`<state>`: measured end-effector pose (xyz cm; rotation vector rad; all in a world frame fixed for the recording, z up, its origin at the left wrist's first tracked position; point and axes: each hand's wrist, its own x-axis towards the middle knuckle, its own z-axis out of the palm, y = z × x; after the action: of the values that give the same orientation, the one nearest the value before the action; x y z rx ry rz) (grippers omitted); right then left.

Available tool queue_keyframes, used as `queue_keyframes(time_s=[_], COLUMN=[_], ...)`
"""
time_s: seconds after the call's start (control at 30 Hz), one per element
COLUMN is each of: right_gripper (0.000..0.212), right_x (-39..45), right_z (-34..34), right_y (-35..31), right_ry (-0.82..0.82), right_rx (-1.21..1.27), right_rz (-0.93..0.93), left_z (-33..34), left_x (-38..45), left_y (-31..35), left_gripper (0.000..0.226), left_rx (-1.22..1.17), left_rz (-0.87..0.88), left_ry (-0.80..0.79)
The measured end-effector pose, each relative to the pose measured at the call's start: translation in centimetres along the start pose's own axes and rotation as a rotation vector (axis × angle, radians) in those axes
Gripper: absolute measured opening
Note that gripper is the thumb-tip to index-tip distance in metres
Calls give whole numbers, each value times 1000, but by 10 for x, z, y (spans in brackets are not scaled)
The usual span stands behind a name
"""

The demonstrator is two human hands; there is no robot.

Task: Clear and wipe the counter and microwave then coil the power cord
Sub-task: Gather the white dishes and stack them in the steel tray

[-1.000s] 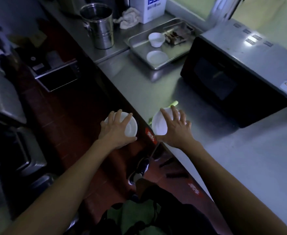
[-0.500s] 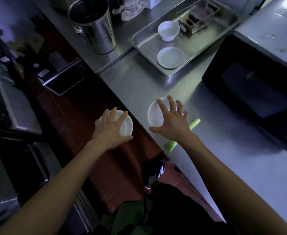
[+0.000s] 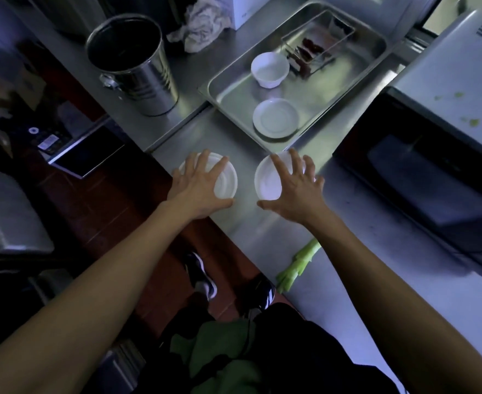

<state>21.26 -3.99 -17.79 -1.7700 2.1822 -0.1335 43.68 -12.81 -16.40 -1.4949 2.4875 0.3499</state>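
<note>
Left hand [image 3: 198, 189] holds a white dish [image 3: 225, 180] from above, fingers spread over the far rim, thumb hooked under the near edge. Right hand [image 3: 296, 187] does the same with a white bowl [image 3: 267, 183]. Both are over the counter [image 3: 234, 143] front edge, side by side.

The metal tray [image 3: 359, 69] at 12 o'clock already holds a plate [image 3: 276, 118] and a small bowl [image 3: 269, 69], so it's probably the drop zone. Free space is right of the plate. I'd set one piece down at a time, level, and clear the tray lip first. The palm-over grip is weak, so move slowly.

Still to do: the celery stalk [image 3: 298, 263] at 5 o'clock from the right hand, and green bits on the microwave [image 3: 447, 89] top at 2 o'clock. The cord isn't in view.
</note>
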Motion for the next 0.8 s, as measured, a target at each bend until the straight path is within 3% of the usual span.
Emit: queue_keyframes(time_s=[0.57, 0.8], right_gripper=[114, 113], right_x=[109, 138], right_z=[-15, -18], right_y=[-79, -90], right_ry=[92, 133], right_rx=[2, 63], right_rz=[352, 499], left_z=[-34, -61], left_x=[153, 202], left_y=[-112, -119], left_gripper=[105, 106], left_rx=[-38, -12], left_rz=[294, 428], left_ry=[11, 16])
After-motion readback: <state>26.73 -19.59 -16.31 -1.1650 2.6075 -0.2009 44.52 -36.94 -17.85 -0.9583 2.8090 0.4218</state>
